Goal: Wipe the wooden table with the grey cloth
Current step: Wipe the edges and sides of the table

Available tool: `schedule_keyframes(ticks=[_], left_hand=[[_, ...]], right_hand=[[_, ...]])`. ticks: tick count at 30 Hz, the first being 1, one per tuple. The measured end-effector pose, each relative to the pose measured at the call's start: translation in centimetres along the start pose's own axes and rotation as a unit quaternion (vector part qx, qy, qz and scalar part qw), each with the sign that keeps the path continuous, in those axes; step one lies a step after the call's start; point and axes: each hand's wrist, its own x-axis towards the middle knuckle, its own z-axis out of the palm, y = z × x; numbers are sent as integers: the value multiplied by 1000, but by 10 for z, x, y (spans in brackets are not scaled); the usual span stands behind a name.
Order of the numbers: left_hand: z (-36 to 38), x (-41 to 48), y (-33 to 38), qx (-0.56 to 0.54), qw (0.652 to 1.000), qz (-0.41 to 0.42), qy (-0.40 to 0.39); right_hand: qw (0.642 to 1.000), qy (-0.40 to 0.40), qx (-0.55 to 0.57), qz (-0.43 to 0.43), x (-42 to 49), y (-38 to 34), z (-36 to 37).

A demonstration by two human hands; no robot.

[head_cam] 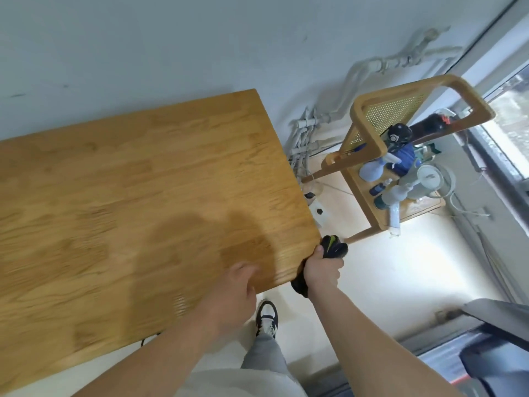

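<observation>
Most of the upper view is a pale wall (143, 38), and a light floor (400, 267) fills the right side below it. Down the right edge runs a window (509, 118). A bundle of white pipes (303, 138) climbs the wall just past the table's far right corner. Near the table's right end stands a wooden chair (369, 130) with a cane back, and one of its legs comes close to the hand with the cloth. Its seat carries several bottles, among them a pale blue spray bottle (370, 170) and a small dark blue bottle (378, 189). Below the table edge, a dark and white shoe (267, 316) shows under a grey trouser leg.

The wooden table (128, 181) takes up the left and centre, its top honey-coloured with visible grain and darker patches near the front.

The grey cloth (333, 247) looks very dark, almost black, with a yellow-green streak. It is bunched up against the table's right edge, near the front corner, and part of it hangs below the wrist. The right hand (322, 269) has its fingers wrapped tightly round it. The left hand (237, 285) lies on the table top at the near edge, too blurred to show how far its fingers are spread.
</observation>
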Motion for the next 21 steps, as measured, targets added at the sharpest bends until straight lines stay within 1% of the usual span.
schedule_keyframes(ticks=[3,6,9,12,14,15,18,21], left_hand=[[-18,-13,-35,5,1000,14,4],[-40,-31,-78,6,999,37,3],[-62,-49,-126,21,998,57,-11],[-79,-70,-161,36,997,63,-34],[-85,-85,-172,37,996,64,-47],[-86,-92,-176,39,996,67,-53],[-81,-104,-175,51,994,76,-61],[-70,-105,-165,69,992,87,-52]], right_hand=[[994,46,83,48,-37,8,32],[991,49,110,56,-99,34,81],[992,23,113,49,-177,72,148],[993,-36,81,74,-237,96,190],[989,-70,102,80,-244,95,184],[988,-71,114,80,-235,90,172],[987,-47,138,71,-176,68,117],[994,-9,102,46,-122,41,70]])
